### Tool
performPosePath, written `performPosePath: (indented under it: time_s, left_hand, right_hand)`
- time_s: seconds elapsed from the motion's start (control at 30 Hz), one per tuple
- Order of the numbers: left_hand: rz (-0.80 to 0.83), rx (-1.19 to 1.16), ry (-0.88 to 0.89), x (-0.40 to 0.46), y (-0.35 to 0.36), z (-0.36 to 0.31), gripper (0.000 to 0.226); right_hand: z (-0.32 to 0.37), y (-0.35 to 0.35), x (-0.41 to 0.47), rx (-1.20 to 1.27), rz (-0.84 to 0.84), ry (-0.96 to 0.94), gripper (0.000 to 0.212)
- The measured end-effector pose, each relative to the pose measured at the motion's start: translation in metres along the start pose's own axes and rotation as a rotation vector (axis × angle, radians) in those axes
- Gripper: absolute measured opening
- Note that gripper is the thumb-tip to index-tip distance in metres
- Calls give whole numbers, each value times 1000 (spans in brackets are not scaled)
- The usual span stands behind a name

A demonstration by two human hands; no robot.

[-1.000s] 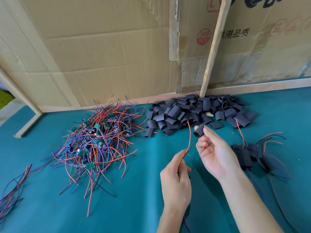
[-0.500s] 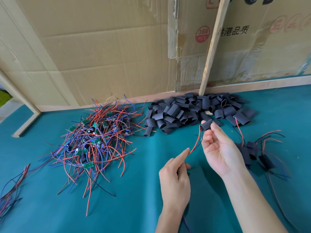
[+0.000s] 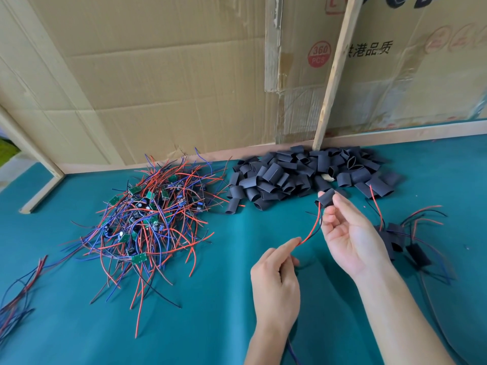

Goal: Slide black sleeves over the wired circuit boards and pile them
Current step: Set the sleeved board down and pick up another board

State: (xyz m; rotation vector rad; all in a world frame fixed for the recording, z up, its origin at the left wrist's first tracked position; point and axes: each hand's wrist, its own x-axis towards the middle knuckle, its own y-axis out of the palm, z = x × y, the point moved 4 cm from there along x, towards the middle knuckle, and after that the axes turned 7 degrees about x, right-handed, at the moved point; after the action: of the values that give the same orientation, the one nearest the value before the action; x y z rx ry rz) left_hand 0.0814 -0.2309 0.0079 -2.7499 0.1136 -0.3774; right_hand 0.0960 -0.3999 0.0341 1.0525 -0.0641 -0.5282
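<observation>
My right hand (image 3: 350, 238) pinches a black sleeve (image 3: 326, 198) between thumb and fingertips, just in front of the heap of loose black sleeves (image 3: 303, 175). Red and black wires (image 3: 312, 227) hang out of that sleeve down to my left hand (image 3: 276, 280), which pinches their ends. The board inside the sleeve is hidden. A tangle of bare green circuit boards with red, blue and black wires (image 3: 147, 222) lies at the left. Sleeved boards (image 3: 400, 241) are piled to the right of my right hand.
The work surface is a teal cloth (image 3: 210, 325). Cardboard sheets (image 3: 158, 75) and a leaning wooden slat (image 3: 334, 75) close off the back. A bundle of loose wires (image 3: 18, 293) lies at the left edge. A wooden frame (image 3: 39, 159) borders the far left.
My right hand has carried the sleeve up and to the right, nearer the sleeve heap. The wires have slid through my left hand, which now holds only their ends.
</observation>
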Motion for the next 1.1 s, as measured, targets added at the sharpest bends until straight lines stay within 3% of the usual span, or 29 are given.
performPosePath:
  time_s: [0.4, 0.6, 0.83, 1.1]
  left_hand:
    - [7, 16, -25, -1, 2, 0, 48]
    - [-9, -6, -63, 0, 0, 1, 48]
    - [-36, -34, -94, -1, -1, 2, 47]
    - [-65, -67, -137, -1, -4, 2, 44]
  right_hand:
    - [2, -2, 0, 42, 25, 44, 54]
    - [4, -1, -2, -38, 49, 19, 33]
    - [6, -1, -3, -108, 39, 21, 25]
    - [15, -7, -3, -416, 57, -56, 15]
